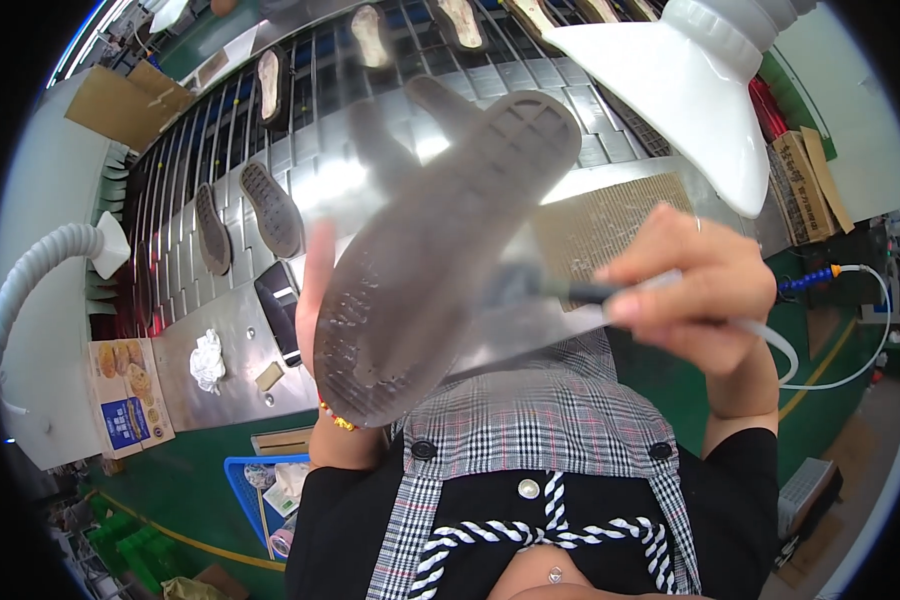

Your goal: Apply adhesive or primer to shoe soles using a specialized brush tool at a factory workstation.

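A brown-grey shoe sole (420, 240) is held up in front of me, tilted, with its wide end low on the left. Wet, shiny streaks mark its lower part. My left hand (317, 285) grips it from behind; a finger shows along the left edge, and the rest is hidden. In my right hand (695, 290) is a brush (582, 291) with a dark handle, its head blurred close to the sole's right edge. A pale thin hose (770, 335) trails from that hand.
More soles (270, 210) lie on the metal conveyor (315, 150). Corrugated cardboard (610, 225) covers part of the bench. White extraction hoods hang at right (680, 90) and left (112, 245). A crumpled white cloth (207, 360) and a blue basket (245, 490) are at left.
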### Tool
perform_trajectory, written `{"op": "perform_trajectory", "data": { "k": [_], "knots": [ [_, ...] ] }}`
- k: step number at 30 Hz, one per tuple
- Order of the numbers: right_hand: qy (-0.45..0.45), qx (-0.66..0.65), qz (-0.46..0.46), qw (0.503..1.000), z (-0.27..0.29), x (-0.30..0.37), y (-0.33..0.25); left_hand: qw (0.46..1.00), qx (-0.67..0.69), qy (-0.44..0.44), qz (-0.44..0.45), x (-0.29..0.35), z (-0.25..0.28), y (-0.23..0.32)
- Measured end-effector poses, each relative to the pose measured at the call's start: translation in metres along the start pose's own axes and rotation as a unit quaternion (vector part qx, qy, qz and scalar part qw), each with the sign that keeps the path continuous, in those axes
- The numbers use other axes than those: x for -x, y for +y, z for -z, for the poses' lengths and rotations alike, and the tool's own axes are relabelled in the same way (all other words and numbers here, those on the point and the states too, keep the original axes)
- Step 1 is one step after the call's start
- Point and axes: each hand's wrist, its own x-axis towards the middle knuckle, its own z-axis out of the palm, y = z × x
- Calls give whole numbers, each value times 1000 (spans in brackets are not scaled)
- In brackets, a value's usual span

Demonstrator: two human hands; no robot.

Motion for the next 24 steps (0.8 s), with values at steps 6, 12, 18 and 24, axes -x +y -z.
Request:
{"op": "perform_trajectory", "data": {
  "k": [6,12,18,24],
  "knots": [
    [45,-76,-3,996,10,5,-6,974,-146,65,-159,6,-8,-28],
    [151,-163,-26,975,-13,10,2,985,-172,4,-29,7,25,6],
    [251,-295,-215,897,-59,7,0,989,-73,18,-129,-33,23,-17],
    [239,-287,-309,875,-90,-4,-5,975,-115,106,-159,-27,51,-26]
  ]
}}
